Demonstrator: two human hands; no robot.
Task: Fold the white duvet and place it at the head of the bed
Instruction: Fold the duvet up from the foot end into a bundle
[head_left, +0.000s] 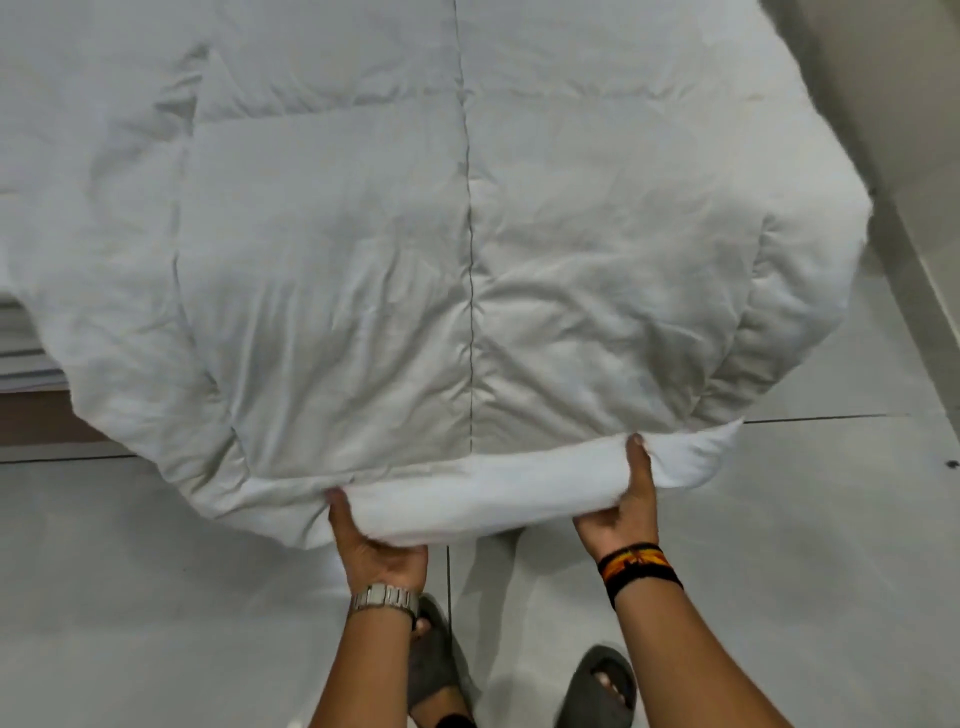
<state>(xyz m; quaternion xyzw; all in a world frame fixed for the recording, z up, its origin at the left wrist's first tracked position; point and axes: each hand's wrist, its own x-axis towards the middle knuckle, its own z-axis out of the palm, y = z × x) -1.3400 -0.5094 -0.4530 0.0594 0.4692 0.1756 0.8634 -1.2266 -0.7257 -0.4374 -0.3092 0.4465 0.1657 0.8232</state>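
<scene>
White quilted duvet (415, 234) covers the bed, its near end hanging past the foot edge of the bed over the grey tiled floor (156, 571). Both hands hold that near hem up. The left hand (376, 551), with a metal watch (384, 597) at the wrist, has its grip curled round the hem, thumb on top. The right hand (623, 509), with a black and orange wristband (636, 566), grips the same hem nearer the duvet's right corner. Dark sandals (597, 686) stand on the floor below.

No legible text, label, brand, number or sign anywhere.
</scene>
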